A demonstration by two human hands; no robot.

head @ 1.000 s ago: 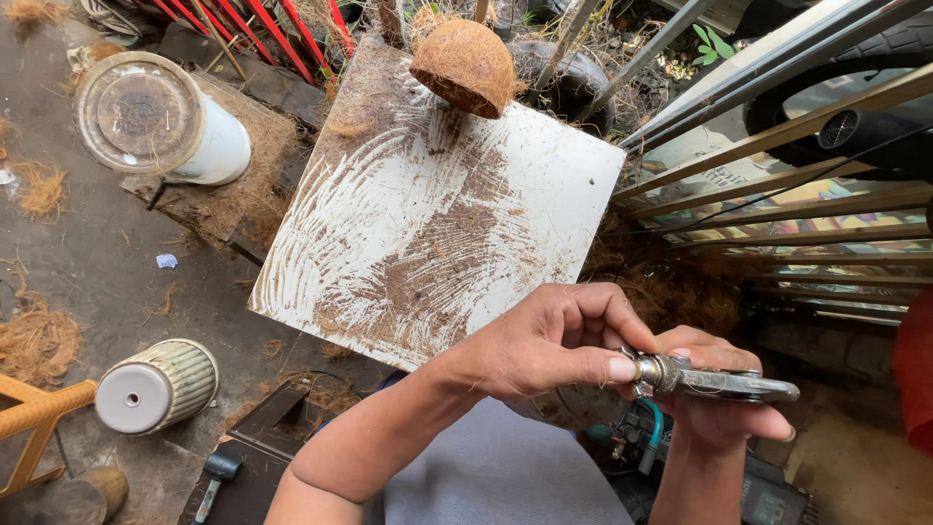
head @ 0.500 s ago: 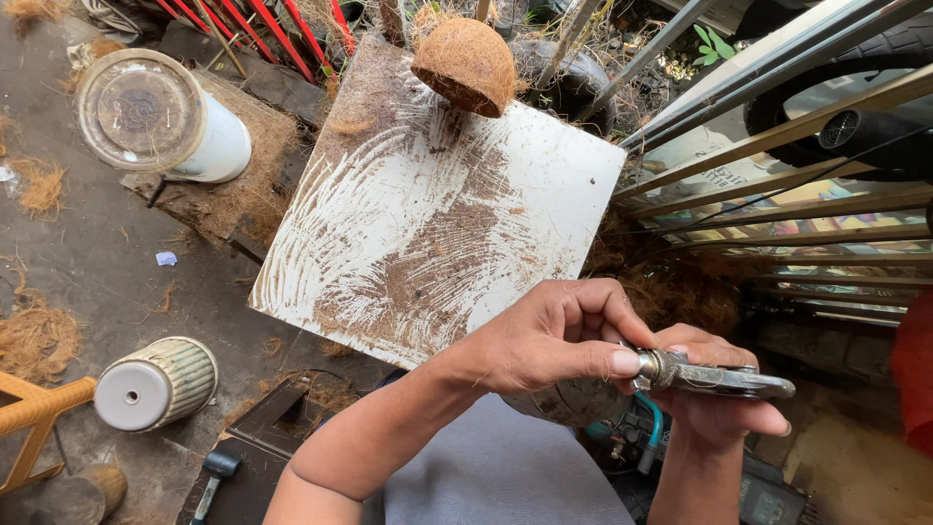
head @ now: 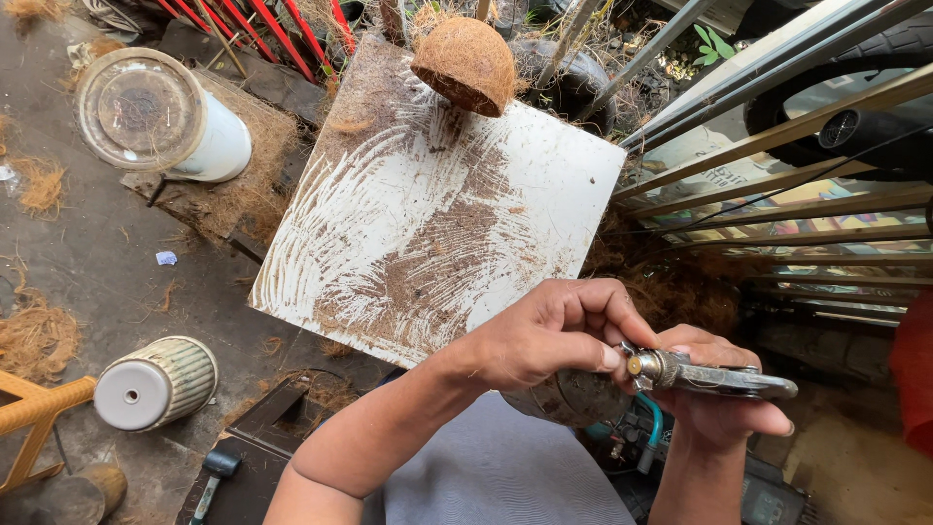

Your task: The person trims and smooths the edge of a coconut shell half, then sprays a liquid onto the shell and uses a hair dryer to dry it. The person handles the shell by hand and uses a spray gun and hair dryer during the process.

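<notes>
My right hand (head: 724, 413) lies palm up at the lower right, with a flat silvery metal tool (head: 724, 377) across its fingers. The tool ends in a small brass tip (head: 638, 366) that points left. My left hand (head: 549, 335) reaches in from the lower left and pinches this brass tip between thumb and fingertips. Under my left hand a grey rounded object (head: 569, 399) shows only in part. A teal hose (head: 657, 428) runs down below the tool.
A white square board (head: 428, 224) smeared with brown fibre dust lies ahead, with a half coconut shell (head: 466, 63) at its far edge. A white jar with clear lid (head: 155, 117) and a ribbed canister (head: 155, 381) stand at the left. Metal rails (head: 777, 194) run at right. A small hammer (head: 214, 476) lies below.
</notes>
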